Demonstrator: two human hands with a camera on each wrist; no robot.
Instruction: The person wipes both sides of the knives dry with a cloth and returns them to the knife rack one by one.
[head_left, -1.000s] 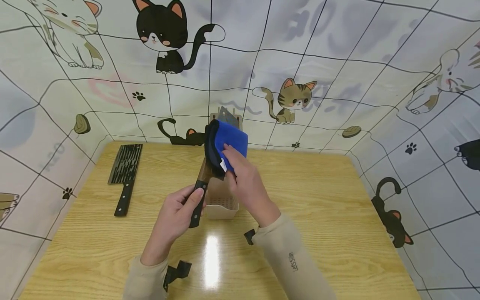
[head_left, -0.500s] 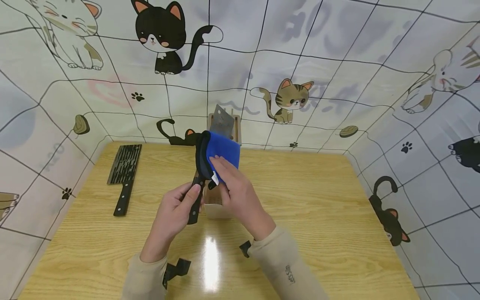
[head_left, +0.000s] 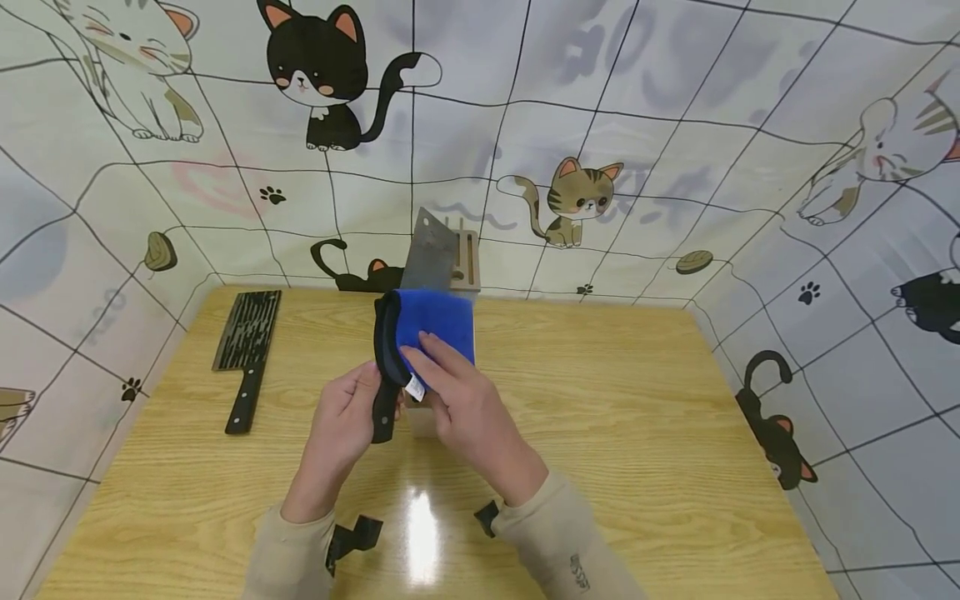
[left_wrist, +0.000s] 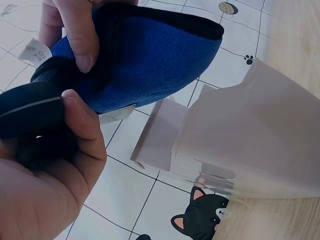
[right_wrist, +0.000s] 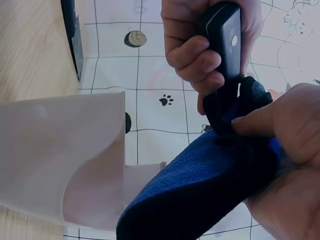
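My left hand (head_left: 345, 425) grips the black riveted handle of a cleaver (head_left: 429, 254), whose grey blade points away and up. A blue cloth (head_left: 446, 317) with dark edging and a white tag is folded over the lower part of the blade, hiding it. My right hand (head_left: 476, 417) pinches the cloth around the blade, fingers on its upper face. In the right wrist view, the right thumb presses the cloth close to the handle (right_wrist: 227, 45). The left wrist view shows the cloth (left_wrist: 155, 60) just ahead of the left fingers.
Behind and below the cloth stands a beige knife holder (head_left: 468, 258) with slots, its side wall (left_wrist: 255, 130) large in the left wrist view. A second cleaver (head_left: 251, 333) with a black-streaked blade lies at left on the wooden table (head_left: 600, 417). Cat-print sheeting (head_left: 480, 125) surrounds the table.
The cloth and right hand have slid down the blade towards the handle, baring more of the blade's far end. The left hand keeps its grip and has shifted slightly left.
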